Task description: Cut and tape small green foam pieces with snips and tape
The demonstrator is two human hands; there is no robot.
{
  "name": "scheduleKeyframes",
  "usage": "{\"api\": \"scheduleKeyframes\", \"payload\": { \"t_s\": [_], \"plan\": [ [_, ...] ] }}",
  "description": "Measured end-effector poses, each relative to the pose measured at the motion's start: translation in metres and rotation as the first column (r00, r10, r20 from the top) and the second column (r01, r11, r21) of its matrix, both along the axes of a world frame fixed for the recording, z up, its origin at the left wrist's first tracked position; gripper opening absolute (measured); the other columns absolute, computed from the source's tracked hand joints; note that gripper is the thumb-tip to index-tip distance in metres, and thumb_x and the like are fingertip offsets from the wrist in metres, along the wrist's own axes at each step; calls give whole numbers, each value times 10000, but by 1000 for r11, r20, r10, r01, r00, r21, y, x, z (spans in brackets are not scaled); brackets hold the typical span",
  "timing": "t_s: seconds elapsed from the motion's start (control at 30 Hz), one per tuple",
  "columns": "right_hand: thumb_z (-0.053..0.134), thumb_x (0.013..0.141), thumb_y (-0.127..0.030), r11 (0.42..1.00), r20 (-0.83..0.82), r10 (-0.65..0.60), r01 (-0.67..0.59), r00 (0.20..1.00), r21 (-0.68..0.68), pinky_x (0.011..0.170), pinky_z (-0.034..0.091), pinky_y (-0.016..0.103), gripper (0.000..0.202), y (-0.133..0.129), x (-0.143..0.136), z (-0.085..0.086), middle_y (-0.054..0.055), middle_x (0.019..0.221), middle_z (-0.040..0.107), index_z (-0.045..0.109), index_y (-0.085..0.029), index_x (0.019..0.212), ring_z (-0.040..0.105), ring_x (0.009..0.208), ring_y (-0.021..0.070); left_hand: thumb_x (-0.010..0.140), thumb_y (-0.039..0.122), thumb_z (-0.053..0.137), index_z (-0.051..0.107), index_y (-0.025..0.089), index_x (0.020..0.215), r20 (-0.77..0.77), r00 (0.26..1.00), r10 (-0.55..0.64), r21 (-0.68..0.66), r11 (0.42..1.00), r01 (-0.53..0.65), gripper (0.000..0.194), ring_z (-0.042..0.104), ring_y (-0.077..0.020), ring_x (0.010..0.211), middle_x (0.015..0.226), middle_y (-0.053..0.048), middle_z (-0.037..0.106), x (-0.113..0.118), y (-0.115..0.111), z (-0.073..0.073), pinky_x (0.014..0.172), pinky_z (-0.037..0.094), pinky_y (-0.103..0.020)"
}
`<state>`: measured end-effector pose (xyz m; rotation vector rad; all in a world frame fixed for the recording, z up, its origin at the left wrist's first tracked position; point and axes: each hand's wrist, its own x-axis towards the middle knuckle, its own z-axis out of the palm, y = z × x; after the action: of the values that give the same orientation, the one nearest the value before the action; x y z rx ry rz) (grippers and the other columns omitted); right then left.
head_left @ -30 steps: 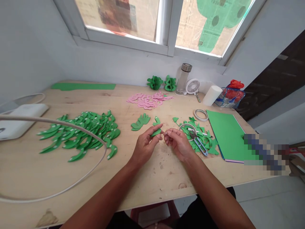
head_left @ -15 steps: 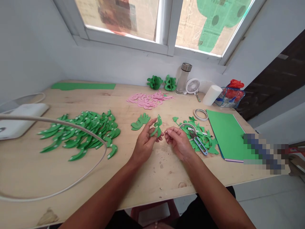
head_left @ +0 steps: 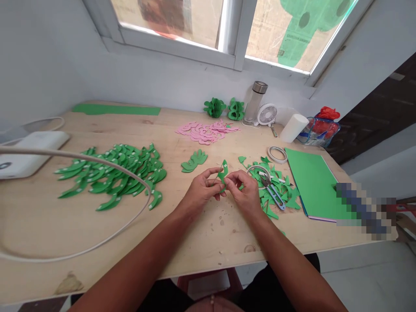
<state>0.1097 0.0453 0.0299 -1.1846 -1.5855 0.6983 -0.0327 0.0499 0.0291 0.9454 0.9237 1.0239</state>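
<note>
A curved green paper cutout with a white square near its upper tip stands upright between my hands. My left hand is closed on it with thumb and fingers. The pinched fingertips of my right hand press on its right side; whether something small is under them I cannot make out. Just beyond lies a stack of scalloped green paper pieces. A heap of curved green cutouts, many with white squares, spreads to the left. On the right, small scissors rest on green paper scraps.
Pink paper cutouts lie farther back, before two green paper shapes. A glass bottle, a small fan, and a tape roll stand or lie right of them. A pale cable loops across the left.
My right fingertips have moved left from beside the cutout onto it. The cutout has turned more edge-on. The whole view has shifted slightly.
</note>
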Motion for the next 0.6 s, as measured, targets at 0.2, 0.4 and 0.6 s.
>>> {"api": "scheduleKeyframes", "payload": {
  "t_s": [0.2,0.4,0.6],
  "plan": [
    [619,788,-285,999,20,47,-47,999,6,628,376,300,107,2,1,2,29,718,605,659,-234,702,508,674,164,606,266,759,529,143,941,34,999,30,-1,1000,-30,425,537,-97,492,532,53,555,-2,2,-1,446,358,-194],
    [652,760,-345,980,-224,116,-148,968,-131,654,438,289,124,7,2,-5,64,938,627,699,-231,747,581,864,191,622,258,734,503,147,1061,-24,999,29,22,999,-28,508,548,-104,471,531,64,569,-1,3,-4,444,360,-196],
    [613,796,-382,968,-240,120,-167,963,-187,707,440,300,190,7,1,-4,50,924,664,739,-241,816,597,869,195,608,235,720,492,145,1102,-56,998,16,37,999,-14,551,541,-103,459,535,62,588,1,3,-4,443,366,-200]
  ]
}}
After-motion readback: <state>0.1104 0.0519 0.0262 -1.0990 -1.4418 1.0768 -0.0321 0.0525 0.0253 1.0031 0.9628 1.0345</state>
